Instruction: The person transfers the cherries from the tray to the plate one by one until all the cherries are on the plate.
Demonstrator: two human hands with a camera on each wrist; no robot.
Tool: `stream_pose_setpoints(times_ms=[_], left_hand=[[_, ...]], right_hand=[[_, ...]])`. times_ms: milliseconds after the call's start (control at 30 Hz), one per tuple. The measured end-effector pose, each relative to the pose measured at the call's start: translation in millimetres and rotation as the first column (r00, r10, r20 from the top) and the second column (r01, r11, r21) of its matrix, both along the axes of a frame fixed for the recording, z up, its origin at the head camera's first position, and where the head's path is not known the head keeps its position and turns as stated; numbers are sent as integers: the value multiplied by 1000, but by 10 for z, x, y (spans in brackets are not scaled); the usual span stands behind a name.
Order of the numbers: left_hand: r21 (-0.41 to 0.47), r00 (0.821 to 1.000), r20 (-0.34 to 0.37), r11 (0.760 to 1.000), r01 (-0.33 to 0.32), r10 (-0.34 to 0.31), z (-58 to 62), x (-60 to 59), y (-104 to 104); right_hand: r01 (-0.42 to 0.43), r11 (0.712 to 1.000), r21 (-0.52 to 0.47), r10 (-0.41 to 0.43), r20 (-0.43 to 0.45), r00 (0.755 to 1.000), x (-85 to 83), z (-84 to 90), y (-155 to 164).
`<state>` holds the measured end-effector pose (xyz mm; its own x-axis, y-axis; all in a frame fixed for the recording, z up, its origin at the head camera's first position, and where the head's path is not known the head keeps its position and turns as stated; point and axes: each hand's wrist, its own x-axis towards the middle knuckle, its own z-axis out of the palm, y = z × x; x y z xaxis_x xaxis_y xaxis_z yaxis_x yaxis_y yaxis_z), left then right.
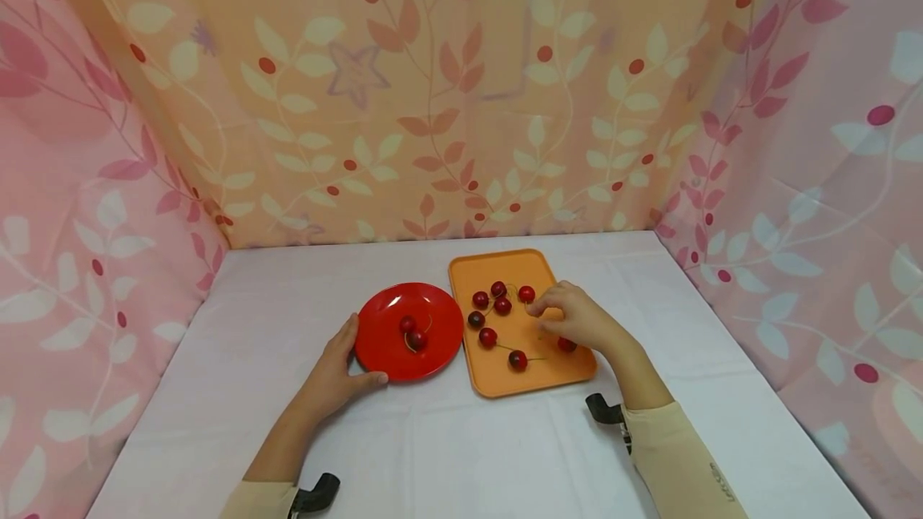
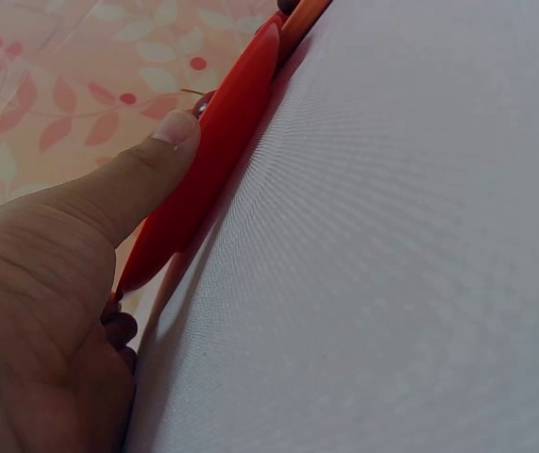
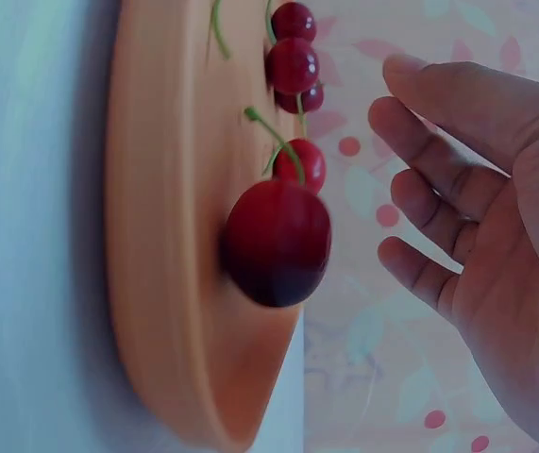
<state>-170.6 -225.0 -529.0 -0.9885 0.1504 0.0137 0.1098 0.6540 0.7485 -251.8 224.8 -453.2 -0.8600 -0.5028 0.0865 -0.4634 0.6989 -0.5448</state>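
Observation:
My left hand grips the near left rim of a red plate, its thumb on the rim in the left wrist view. Two stemmed cherries lie on that plate. Directly to its right is an orange tray with several dark red cherries. Over the tray's right side hovers my right hand, fingers loosely bent and holding nothing. Its fingertips are close to one cherry, while another cherry is partly hidden below the hand. A large cherry fills the right wrist view's centre.
A white cloth covers the table under plate and tray. Leaf-patterned curtains enclose the back and both sides. Black wrist mounts stick out from the beige sleeves.

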Motion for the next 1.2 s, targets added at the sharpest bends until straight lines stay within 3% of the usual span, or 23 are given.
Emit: stream_pose_setpoints(times_ms=[233,467,1200], left_hand=[[-2,1000,-3,1000,-1,1,-4,-3,-2],[-18,1000,-5,1000,-1,1,-10,-7,-18],[-7,1000,1,1000,3,-3,6,-2,-1]], right_hand=[[-5,998,62,5,7,1000,-60,-122,74],[-32,998,58,26,104,994,-66,-206,86],[-50,977,205,44,34,998,-106,-320,72]])
